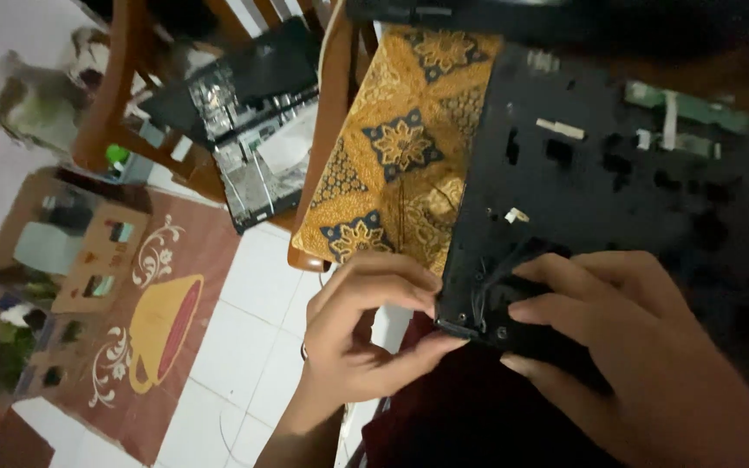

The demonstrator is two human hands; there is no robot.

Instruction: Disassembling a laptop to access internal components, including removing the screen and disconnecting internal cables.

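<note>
Fingers (pixel 396 276) of the left hand (pixel 361 334) curl in close, nearly shut, with the thumb and fingertips pinching the lower left corner of a black plastic panel (pixel 600 191). The gap between thumb and forefinger is narrow and closes right at the panel's edge. Just beside them, the right hand (pixel 643 355) lies flat over the same corner, its fingers (pixel 556 273) spread a little and pressed onto the panel's dark surface, fingertips almost meeting those of the left hand. The right hand rests and steadies more than it clasps; whether its thumb hooks under the panel cannot be told.

The panel runs up and away from both sets of fingers, pierced with cut-outs and carrying small pale tabs, with a strip of green circuit board (pixel 695 113) far above the right fingers. Above the left fingers, partly under the panel's left edge, lies a gold and blue patterned cloth (pixel 392 147) over a wooden chair (pixel 327 130). Further up and left sits another opened black device shell (pixel 253 121). Well left of the left hand, on the white tiled floor (pixel 253 338), lies a brown mat (pixel 166 321) showing a yellow cup.
</note>
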